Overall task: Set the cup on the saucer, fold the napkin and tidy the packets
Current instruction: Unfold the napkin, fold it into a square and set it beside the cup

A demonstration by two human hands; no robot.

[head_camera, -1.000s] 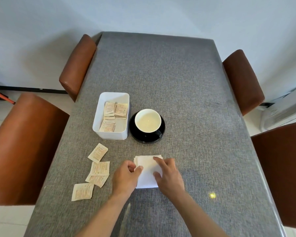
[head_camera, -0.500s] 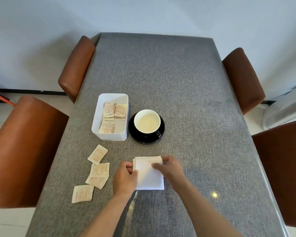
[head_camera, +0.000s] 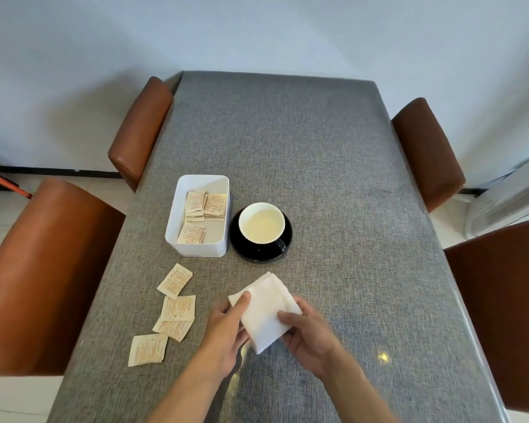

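Observation:
A folded white napkin [head_camera: 264, 309] is held just above the table, turned like a diamond. My left hand [head_camera: 226, 334] grips its left corner and my right hand [head_camera: 309, 334] grips its right side. A black cup with a white inside [head_camera: 261, 222] stands on a black saucer [head_camera: 251, 254] beyond the napkin. Several beige packets [head_camera: 177, 312] lie loose on the table left of my hands. More packets [head_camera: 205, 206] lie in a white box [head_camera: 196, 247] left of the saucer.
The grey cloth-covered table [head_camera: 333, 178] stretches away from me. Brown leather chairs stand on both sides: two on the left [head_camera: 43, 270] [head_camera: 141, 126] and two on the right [head_camera: 428, 151] [head_camera: 507, 300]. A white wall is behind.
The napkin lay flat and square under my fingers. Now both hands have lifted it and turned it to a diamond angle.

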